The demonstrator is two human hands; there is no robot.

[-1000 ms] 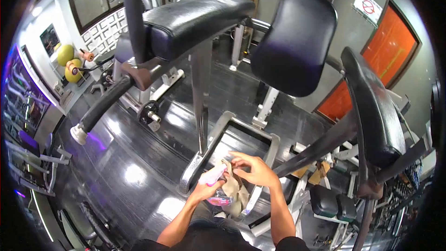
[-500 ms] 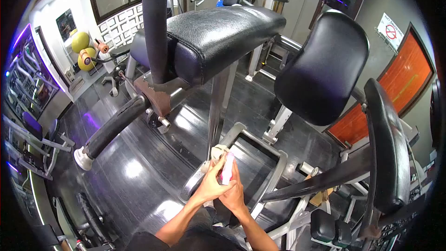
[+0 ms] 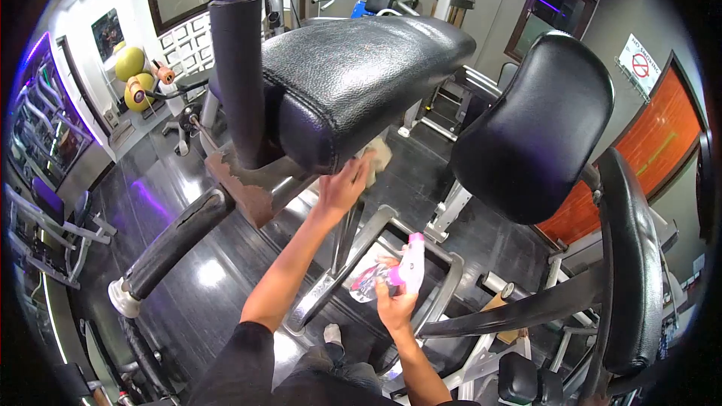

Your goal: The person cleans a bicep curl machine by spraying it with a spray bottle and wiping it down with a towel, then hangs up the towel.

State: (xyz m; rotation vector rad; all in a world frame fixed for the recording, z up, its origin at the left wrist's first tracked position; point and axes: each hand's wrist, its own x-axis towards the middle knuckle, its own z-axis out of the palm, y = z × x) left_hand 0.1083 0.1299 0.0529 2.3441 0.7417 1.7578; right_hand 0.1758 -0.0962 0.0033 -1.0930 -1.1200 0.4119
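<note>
A person's left hand (image 3: 346, 185), fingers bent over a pale cloth (image 3: 380, 158), reaches beneath the black padded armrest (image 3: 368, 60) of a gym machine, where the cloth appears to rest against the metal upright, though the hand and pad partly hide the contact. Lower down, the right hand (image 3: 397, 308) is closed around a pink-and-white spray bottle (image 3: 411, 265), held tilted above the machine's grey floor frame (image 3: 450, 286).
</note>
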